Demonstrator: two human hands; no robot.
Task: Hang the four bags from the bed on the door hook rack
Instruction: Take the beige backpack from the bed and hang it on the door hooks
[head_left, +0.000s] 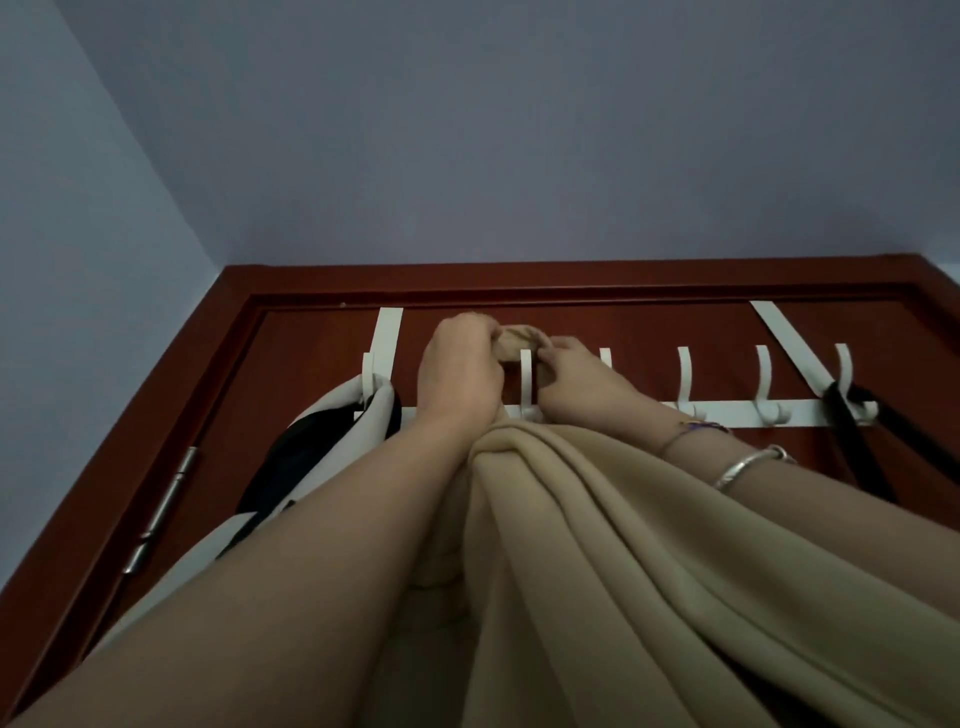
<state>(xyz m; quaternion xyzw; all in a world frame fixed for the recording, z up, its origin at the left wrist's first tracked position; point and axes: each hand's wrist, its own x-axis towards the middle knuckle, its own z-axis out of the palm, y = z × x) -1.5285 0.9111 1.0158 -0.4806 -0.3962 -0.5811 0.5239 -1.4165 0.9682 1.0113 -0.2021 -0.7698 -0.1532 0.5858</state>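
2 hands: L hand (460, 371) + R hand (576, 384) grip beige bag (597, 519) | approx 7 hooks (684, 374) | 2 bags hung

Domestic room, likely a bedroom: lilac-painted walls (467, 130), red-brown wooden door (322, 374) with steel hinge (176, 483), white over-door hook rack (727, 413) holding bags.

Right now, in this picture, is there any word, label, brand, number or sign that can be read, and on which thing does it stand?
None: no readable text shows in this view.
Beige bag: plain fabric, no print or label visible.
Black-and-white bag: plain patches of colour, no letters visible.
White hook rack: no marking.
Red-brown door: no sign or number.
Silver bangle: too small to tell any engraving.
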